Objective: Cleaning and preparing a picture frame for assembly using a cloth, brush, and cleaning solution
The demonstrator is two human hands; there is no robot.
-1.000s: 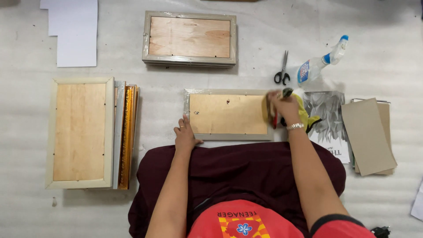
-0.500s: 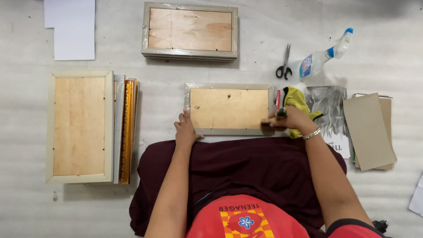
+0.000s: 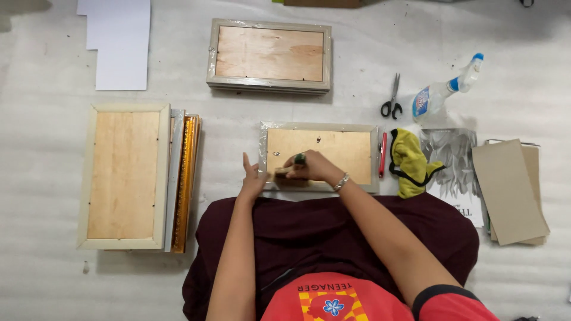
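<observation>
A picture frame (image 3: 321,156) is laid face down on the padded white floor covering (image 3: 53,59), just in front of the seated person's lap, its plywood backing turned up. The left hand (image 3: 252,178) is rested against the frame's near left corner, fingers spread and flat, nothing clasped in it. The right hand (image 3: 309,166) is closed around a small tool (image 3: 291,169) with a pale handle and a dark green end (its exact kind cannot be told), which is pressed onto the backing near the lower left edge.

Just right of the frame a red-handled knife (image 3: 382,154) is laid parallel to its side, and beside that a crumpled yellow cloth (image 3: 410,160) is seen, partly over a grey printed sheet (image 3: 455,166). Further right, brown cardboard sheets (image 3: 511,190) are stacked. Black-handled scissors (image 3: 392,98) and a spray bottle (image 3: 443,95) lying on its side are found above the cloth. A second face-down frame stack (image 3: 269,56) is placed well above the worked frame; a larger frame (image 3: 123,175) with several more leaned beside it is set at the left, and white sheets (image 3: 119,41) are at the upper left.
</observation>
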